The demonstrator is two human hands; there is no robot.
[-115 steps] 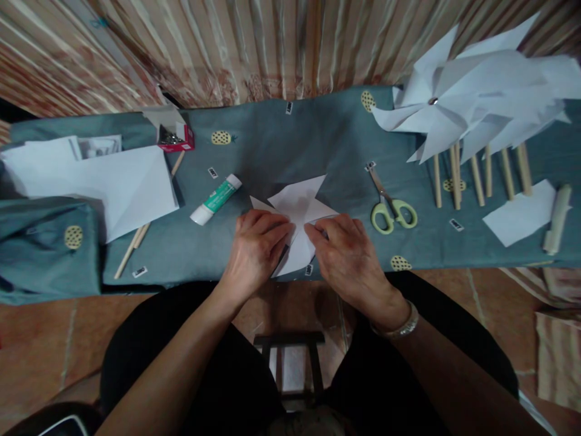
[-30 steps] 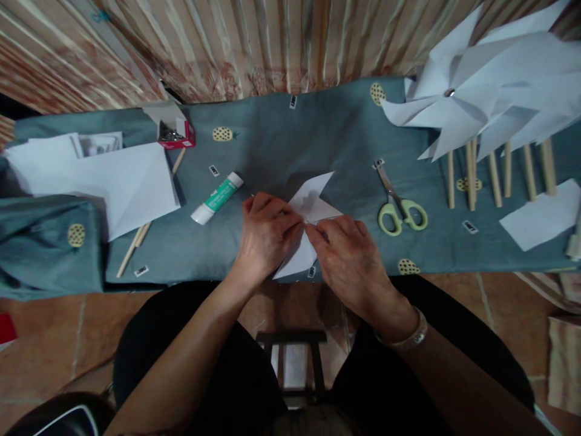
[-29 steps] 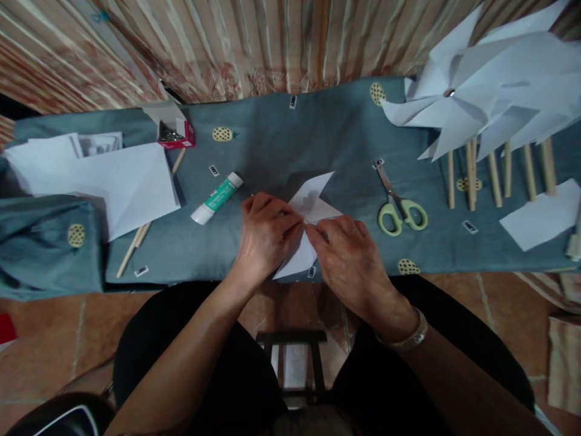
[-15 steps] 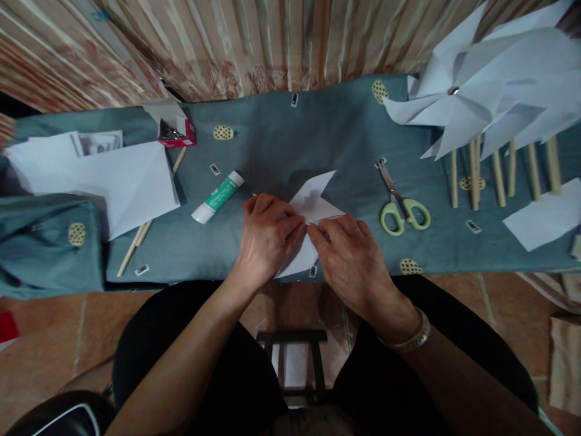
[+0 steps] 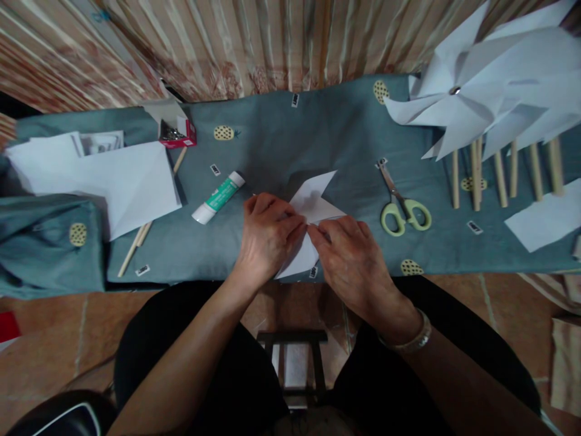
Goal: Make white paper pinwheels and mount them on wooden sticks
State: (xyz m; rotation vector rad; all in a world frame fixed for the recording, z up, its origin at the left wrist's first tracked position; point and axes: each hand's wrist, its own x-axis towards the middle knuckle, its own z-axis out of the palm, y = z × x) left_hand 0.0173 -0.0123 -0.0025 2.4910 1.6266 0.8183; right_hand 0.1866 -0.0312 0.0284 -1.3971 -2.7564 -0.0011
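A white paper pinwheel [image 5: 313, 195] with cut, folded blades lies at the front middle of the cloth-covered table. My left hand [image 5: 271, 237] is closed on it from the left, thumb and fingertips pinched at its centre. From the right, my right hand [image 5: 347, 254] pinches the paper at the same spot, its fingertips touching those of the left. Both hands cover much of the paper, and the exact centre is hidden. A green and white glue stick [image 5: 218, 197] lies left of my left hand. Scissors [image 5: 402, 209] with light green handles rest right of my right hand.
Several finished pinwheels [image 5: 490, 85] on wooden sticks lie at the right, near a paper piece [image 5: 544, 221]. White paper sheets [image 5: 136, 181] lie at the left over thin sticks [image 5: 131, 251]. Behind them stands a small red box [image 5: 188, 136] of metal fasteners.
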